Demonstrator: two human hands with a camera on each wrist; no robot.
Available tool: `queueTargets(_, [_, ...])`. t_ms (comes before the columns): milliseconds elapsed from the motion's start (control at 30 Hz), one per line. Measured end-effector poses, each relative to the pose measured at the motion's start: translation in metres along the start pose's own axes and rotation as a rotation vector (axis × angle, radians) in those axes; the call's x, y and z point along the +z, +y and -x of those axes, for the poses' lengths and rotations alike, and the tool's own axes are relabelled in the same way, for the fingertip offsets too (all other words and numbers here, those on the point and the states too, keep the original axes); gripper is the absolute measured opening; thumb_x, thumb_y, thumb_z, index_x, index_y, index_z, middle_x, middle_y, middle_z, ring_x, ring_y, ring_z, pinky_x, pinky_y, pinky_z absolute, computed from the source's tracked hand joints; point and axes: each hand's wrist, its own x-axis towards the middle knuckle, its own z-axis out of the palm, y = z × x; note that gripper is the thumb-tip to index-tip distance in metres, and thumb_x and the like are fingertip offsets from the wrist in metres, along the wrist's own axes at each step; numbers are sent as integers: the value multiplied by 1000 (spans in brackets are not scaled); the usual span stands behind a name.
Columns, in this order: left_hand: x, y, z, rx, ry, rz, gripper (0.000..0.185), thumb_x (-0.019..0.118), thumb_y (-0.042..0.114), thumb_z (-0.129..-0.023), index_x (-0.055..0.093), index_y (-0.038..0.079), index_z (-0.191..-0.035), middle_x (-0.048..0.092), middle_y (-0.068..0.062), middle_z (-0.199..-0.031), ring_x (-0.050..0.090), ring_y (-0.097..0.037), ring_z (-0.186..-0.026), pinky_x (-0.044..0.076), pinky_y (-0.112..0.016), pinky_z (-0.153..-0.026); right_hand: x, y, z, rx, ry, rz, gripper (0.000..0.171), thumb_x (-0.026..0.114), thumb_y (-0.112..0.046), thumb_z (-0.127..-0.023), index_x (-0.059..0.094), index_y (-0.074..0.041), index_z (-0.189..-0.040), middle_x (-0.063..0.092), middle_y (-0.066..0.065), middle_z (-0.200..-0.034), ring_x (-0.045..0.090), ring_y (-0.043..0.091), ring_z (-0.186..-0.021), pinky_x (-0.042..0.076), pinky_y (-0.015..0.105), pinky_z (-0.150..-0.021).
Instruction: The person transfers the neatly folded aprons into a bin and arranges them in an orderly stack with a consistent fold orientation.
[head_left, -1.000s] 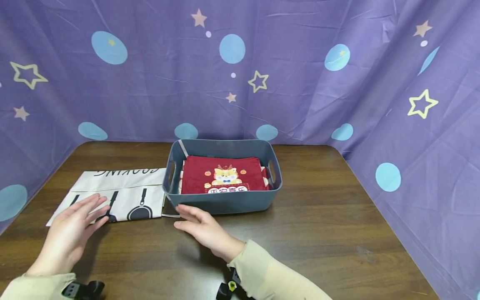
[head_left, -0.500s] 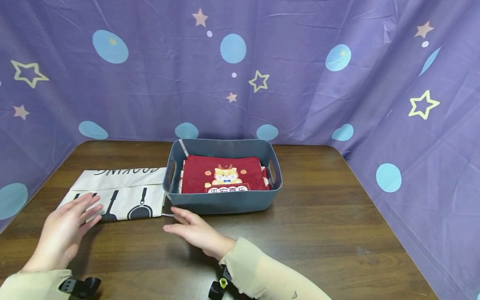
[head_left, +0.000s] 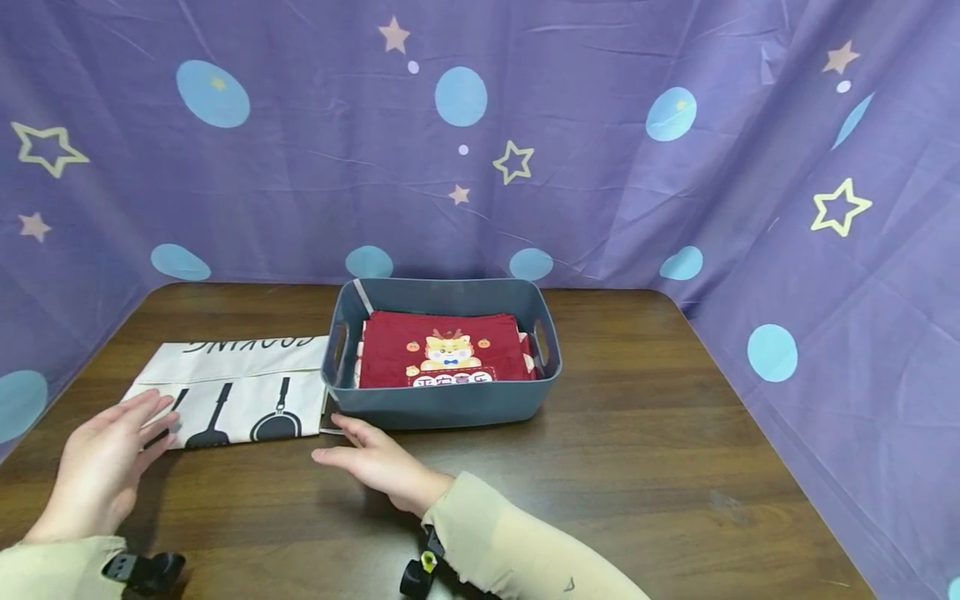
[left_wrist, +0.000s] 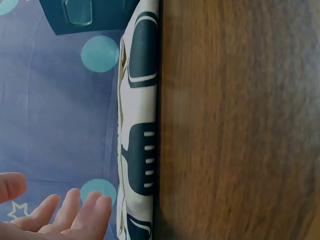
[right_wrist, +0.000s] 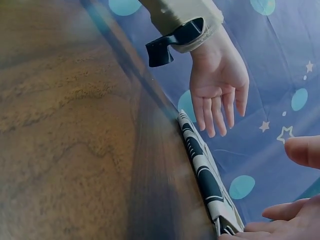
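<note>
Folded cream cloth (head_left: 232, 392), pan prints, seemingly lying flat.

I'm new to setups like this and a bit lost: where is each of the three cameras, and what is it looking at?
Head: on the person's head, looking down at the table, grey bin, both hands.
Left wrist: low over the tabletop, looking along the folded cloth; left hand fingers show.
Right wrist: low over the table; sees right hand fingertips and the left hand opposite.
All three share the printed cloth.

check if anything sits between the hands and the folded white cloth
Nothing visible does. The left hand hovers open at the cloth's near-left corner, the right hand open at its near-right corner, beside the bin.
</note>
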Motion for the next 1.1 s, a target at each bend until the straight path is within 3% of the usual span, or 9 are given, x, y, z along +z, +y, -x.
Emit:
queueTargets(100, [-7, -2, -6, -10, 53, -69, 40, 57, 34, -100, 49, 22, -137, 57, 24, -112, 60, 8, -94, 52, -12, -69, 2, 0, -2, 8, 6, 14, 61, 70, -22, -90, 48, -11, -146, 49, -6, -150, 37, 19, -145, 32, 35, -118])
queueTargets(200, [-2, 1, -6, -29, 111, -181, 55, 49, 36, -103, 33, 16, -152, 44, 10, -146, 51, 1, -126, 48, -16, -98, 1, 1, -3, 21, 6, 46, 62, 70, -24, -90, 48, -12, -147, 48, -6, -150, 37, 18, -144, 32, 36, -118])
queueTargets(300, [6, 7, -3, -54, 177, -269, 60, 42, 35, -104, 22, 13, -156, 22, 6, -162, 32, -4, -144, 29, -25, -119, 1, 1, -5, 35, 6, 69, 62, 71, -25, -89, 48, -14, -147, 48, -6, -150, 38, 18, -143, 32, 37, -118])
queueTargets(567, [5, 16, -5, -94, 306, -323, 64, 40, 36, -104, 17, 12, -158, 15, 2, -164, 19, -9, -149, 16, -39, -125, 6, -1, -9, 57, 18, 75, 63, 72, -26, -88, 49, -16, -146, 49, -8, -149, 40, 12, -140, 32, 36, -117])
queueTargets(600, [2, 14, -7, -90, 328, -335, 63, 41, 37, -103, 20, 15, -158, 22, -1, -162, 25, -11, -146, 25, -34, -123, 7, -1, -9, 56, 19, 73, 63, 72, -26, -88, 49, -15, -146, 49, -8, -149, 39, 11, -140, 32, 35, -117])
queueTargets(733, [-5, 11, -13, -88, 358, -350, 62, 42, 36, -103, 22, 16, -157, 24, -2, -161, 26, -11, -145, 24, -34, -122, 10, -1, -11, 55, 26, 72, 62, 72, -26, -88, 50, -15, -145, 48, -7, -149, 39, 10, -140, 32, 34, -117])
queueTargets(767, [-11, 6, -18, -79, 357, -329, 62, 45, 37, -102, 24, 17, -157, 33, -2, -157, 32, -11, -141, 28, -28, -119, 10, -1, -11, 54, 30, 71, 62, 72, -26, -88, 50, -15, -145, 49, -7, -149, 39, 10, -140, 32, 34, -117])
queueTargets(900, [-39, -14, -44, -64, 340, -260, 67, 53, 38, -100, 25, 17, -157, 42, 7, -147, 28, -6, -142, 20, -24, -121, 12, 0, -14, 51, 55, 66, 61, 73, -25, -87, 52, -14, -144, 51, -6, -147, 40, 11, -140, 33, 35, -117])
queueTargets(1100, [-77, -35, -78, -37, 375, -168, 71, 63, 40, -95, 30, 19, -155, 40, 25, -138, 25, -1, -143, 17, -18, -119, 14, -1, -17, 60, 52, 65, 62, 73, -25, -88, 51, -12, -144, 51, -6, -147, 40, 11, -139, 33, 37, -117])
